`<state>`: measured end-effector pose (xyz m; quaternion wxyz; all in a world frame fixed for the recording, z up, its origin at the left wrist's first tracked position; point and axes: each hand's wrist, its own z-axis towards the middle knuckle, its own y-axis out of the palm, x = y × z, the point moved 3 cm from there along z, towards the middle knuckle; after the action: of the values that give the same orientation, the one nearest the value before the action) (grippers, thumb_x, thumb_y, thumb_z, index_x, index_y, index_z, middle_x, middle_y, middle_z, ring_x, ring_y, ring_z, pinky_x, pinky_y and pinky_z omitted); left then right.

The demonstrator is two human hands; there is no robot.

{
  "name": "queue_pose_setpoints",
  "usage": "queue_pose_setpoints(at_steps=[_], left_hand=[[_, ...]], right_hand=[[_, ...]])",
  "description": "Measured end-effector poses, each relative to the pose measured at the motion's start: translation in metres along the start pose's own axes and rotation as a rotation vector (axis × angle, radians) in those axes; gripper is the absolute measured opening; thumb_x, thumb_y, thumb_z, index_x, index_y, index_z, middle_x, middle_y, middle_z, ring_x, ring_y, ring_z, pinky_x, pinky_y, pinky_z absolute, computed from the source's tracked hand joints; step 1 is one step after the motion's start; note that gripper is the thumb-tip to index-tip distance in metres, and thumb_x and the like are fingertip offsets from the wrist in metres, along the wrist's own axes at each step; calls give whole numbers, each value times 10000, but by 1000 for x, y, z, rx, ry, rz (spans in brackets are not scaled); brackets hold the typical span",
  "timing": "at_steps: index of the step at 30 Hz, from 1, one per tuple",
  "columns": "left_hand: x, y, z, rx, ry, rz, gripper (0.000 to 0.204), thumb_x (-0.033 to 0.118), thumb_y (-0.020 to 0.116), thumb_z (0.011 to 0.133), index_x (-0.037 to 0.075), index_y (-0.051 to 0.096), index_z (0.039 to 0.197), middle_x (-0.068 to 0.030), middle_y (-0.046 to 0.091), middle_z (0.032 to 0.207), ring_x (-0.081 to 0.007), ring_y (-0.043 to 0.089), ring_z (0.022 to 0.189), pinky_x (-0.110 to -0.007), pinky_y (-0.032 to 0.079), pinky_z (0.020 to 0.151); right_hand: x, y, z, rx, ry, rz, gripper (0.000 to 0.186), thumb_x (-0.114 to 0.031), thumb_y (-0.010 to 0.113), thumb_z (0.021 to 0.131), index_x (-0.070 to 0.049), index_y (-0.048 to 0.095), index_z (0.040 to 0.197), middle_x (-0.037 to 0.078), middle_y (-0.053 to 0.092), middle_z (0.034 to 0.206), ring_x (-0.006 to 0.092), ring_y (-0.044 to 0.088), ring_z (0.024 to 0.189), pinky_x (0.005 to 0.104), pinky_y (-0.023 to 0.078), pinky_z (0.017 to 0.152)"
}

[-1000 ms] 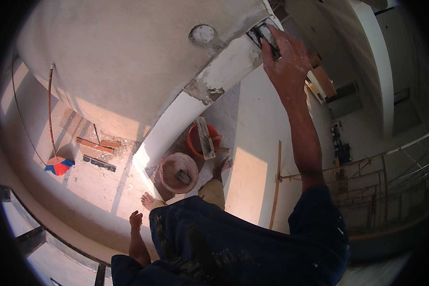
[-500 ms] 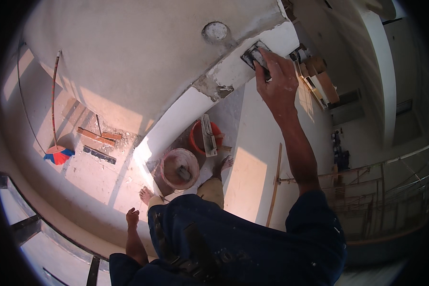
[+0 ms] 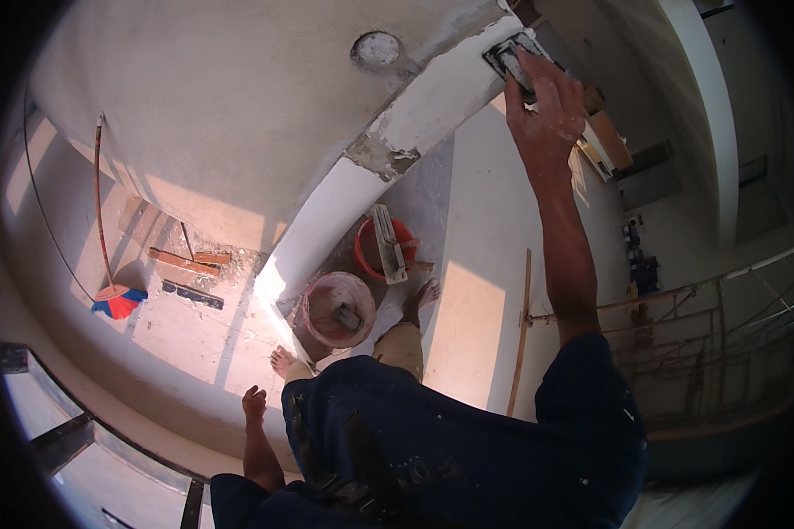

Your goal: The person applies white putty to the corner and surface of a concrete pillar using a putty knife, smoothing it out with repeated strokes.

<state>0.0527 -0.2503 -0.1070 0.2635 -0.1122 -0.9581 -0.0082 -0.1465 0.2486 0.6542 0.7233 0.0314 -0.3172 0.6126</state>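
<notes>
My right hand (image 3: 549,113), arm stretched out, grips a small dark-edged plastering float (image 3: 505,63) caked with grey-white plaster. The float is at the far end of a white plaster strip (image 3: 441,101) running along the wall's edge. Partway down that strip is a rough grey bare patch (image 3: 375,157). My left hand (image 3: 254,404) hangs low at my side, its fingers loosely bent and a little apart, with nothing visible in it.
Near my feet stand a plaster-smeared pinkish bucket (image 3: 306,331) holding a blocky tool and a red bucket (image 3: 362,256) with a long flat tool (image 3: 386,240) across it. A broom (image 3: 119,300) and wood pieces (image 3: 183,262) are left; scaffolding (image 3: 670,304) is right.
My right hand has moved the float up and to the right along the white strip, toward its far end. The view has shifted slightly; my left hand still hangs down.
</notes>
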Motion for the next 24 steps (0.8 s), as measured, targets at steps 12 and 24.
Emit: queue_pose_setpoints(at_steps=[12,24], left_hand=[[-8,1,-19,12,-58,96,580,173,715,920,72,518,1456,-45,689,995,-148,598,725,-342,515,598],[9,-5,-24,63,-10,36,533,119,724,903,6,556,1396,0,648,794,-82,522,541,-279,434,452]], right_hand=[[-86,13,-107,-477,217,554,423,-53,817,796,-95,732,1209,87,728,1116,265,673,989,380,573,868],[-86,12,-126,-366,5,469,498,10,810,737,-134,722,1206,17,699,1126,236,652,1006,368,551,894]])
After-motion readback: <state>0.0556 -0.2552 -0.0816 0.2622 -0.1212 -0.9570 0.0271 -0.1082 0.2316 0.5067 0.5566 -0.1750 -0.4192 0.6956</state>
